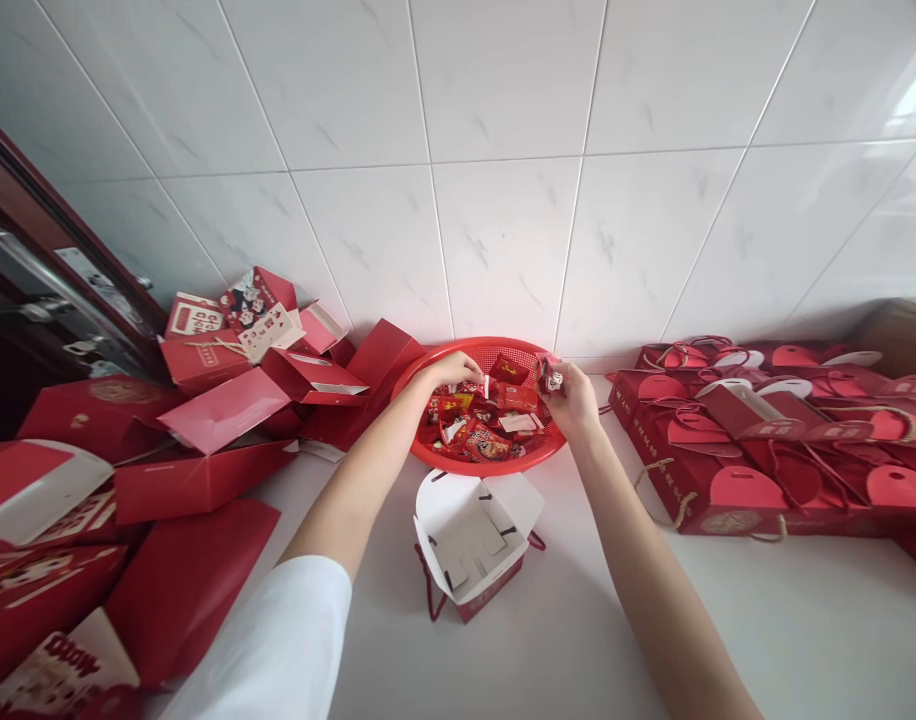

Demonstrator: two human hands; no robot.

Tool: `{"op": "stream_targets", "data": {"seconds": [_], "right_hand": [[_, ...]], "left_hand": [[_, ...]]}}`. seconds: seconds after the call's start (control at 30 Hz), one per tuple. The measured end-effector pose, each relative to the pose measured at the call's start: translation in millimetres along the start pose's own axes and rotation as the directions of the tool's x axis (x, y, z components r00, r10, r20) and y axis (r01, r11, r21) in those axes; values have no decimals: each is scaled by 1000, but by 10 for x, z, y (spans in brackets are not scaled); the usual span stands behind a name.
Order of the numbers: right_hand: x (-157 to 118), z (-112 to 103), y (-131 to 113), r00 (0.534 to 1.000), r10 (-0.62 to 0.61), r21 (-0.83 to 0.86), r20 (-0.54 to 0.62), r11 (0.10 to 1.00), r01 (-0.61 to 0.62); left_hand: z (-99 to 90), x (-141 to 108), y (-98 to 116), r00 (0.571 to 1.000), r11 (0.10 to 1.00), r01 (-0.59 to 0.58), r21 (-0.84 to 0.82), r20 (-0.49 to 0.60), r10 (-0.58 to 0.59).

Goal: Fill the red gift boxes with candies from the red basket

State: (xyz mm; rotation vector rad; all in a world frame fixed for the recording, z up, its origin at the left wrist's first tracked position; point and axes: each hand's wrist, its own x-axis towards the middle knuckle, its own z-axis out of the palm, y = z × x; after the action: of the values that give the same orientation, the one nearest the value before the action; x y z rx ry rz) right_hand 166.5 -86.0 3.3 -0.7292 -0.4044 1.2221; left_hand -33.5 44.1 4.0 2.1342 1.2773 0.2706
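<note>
A round red plastic basket (529,462) stands against the wall, holding many small wrapped snacks (488,440), mostly red. My left hand (455,371) reaches over its left side with fingertips pinched low among the packets; what they hold is too small to make out. At the basket's right rim, my right hand (573,400) is closed on a red snack packet (549,378) with a white and dark print. Just in front of the basket sits an open gift box (469,540), white inside and red outside, with red cord handles. Nothing lies inside the box.
Red boxes (203,480), open or partly folded, lie heaped on the left. Closed red gift boxes (735,500) with cord handles are packed in rows on the right. A brown carton (897,335) is behind them. White tiles (503,230) cover the wall.
</note>
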Motion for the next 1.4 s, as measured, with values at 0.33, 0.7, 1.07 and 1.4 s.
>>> {"op": "stream_targets", "data": {"seconds": [0.33, 0.7, 1.07, 1.4], "right_hand": [[-7, -11, 23, 999, -26, -72, 40, 997, 29], [-27, -22, 3, 990, -54, -138, 132, 988, 72], [-46, -6, 2, 989, -49, -164, 138, 984, 72], [-74, 0, -16, 986, -20, -164, 168, 985, 48]], "left_hand": [[63, -67, 163, 998, 995, -26, 99, -46, 31], [129, -129, 210, 949, 989, 32, 148, 307, -76], [-98, -103, 3, 988, 955, -130, -266, 47, 147], [-73, -109, 5, 987, 855, -129, -502, -151, 60]]}}
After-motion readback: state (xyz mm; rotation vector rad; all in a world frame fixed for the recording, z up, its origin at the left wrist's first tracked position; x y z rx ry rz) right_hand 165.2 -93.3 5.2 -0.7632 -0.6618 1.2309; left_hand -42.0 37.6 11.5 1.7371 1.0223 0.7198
